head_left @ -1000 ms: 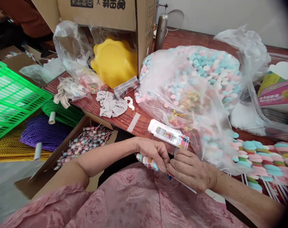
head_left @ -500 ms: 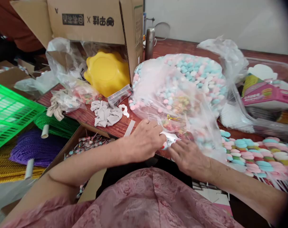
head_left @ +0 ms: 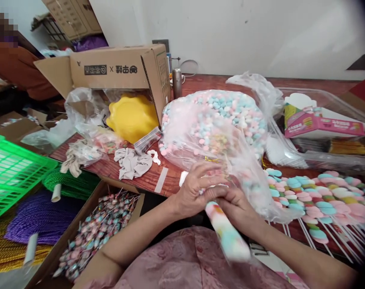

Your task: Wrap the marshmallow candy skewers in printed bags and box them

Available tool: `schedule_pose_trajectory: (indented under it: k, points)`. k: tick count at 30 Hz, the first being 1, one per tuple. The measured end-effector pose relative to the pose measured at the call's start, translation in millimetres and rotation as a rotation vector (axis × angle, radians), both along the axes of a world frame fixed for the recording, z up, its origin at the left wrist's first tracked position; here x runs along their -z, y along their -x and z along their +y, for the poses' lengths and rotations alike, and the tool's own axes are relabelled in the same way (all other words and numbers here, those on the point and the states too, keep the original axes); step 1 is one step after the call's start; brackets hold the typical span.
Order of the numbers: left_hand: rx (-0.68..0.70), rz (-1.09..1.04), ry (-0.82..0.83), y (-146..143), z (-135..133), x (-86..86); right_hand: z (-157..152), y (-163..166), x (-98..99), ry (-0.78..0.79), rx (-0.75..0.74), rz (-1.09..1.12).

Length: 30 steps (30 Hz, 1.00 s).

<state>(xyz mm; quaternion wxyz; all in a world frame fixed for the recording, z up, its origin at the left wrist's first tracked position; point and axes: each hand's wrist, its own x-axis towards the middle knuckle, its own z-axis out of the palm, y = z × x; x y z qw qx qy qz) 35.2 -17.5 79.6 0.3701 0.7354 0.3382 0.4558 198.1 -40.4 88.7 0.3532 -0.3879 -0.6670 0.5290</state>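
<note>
My left hand (head_left: 192, 192) and my right hand (head_left: 235, 206) meet at the table's near edge, both closed around a skewer of pastel marshmallows in a clear sleeve (head_left: 226, 233). The skewer slants down toward my lap and is blurred by motion. Just behind my hands lies a big clear bag of loose pink, blue and white marshmallows (head_left: 218, 120). To the right, rows of finished marshmallow skewers (head_left: 317, 198) lie on the table on white sticks.
An open cardboard box (head_left: 116, 72) holds a yellow bowl (head_left: 131, 116). A lower box of wrapped lollipops (head_left: 101, 224) stands at my left, beside a green crate (head_left: 14, 172) and spools of cord (head_left: 44, 212). A steel flask (head_left: 177, 83) and pink cartons (head_left: 321, 124) stand behind. Another person sits far left.
My hands lifted from the small packet at the table edge and now grip a sleeved marshmallow skewer between them. The view has tilted upward, showing more wall.
</note>
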Motion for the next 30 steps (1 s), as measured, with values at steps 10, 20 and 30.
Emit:
schedule_pose_trajectory:
  k: [10, 20, 30]
  points:
    - [0.194, -0.158, 0.262, 21, -17, 8.5, 6, 10, 15.3, -0.084, 0.239, 0.233]
    - [-0.262, 0.451, -0.507, 44, -36, 27.2, -1, 43, 43.4, 0.779, 0.044, 0.549]
    - [-0.238, 1.388, 0.443, 182, -90, 10.7, -24, 60, 69.2, 0.641, -0.09, 0.269]
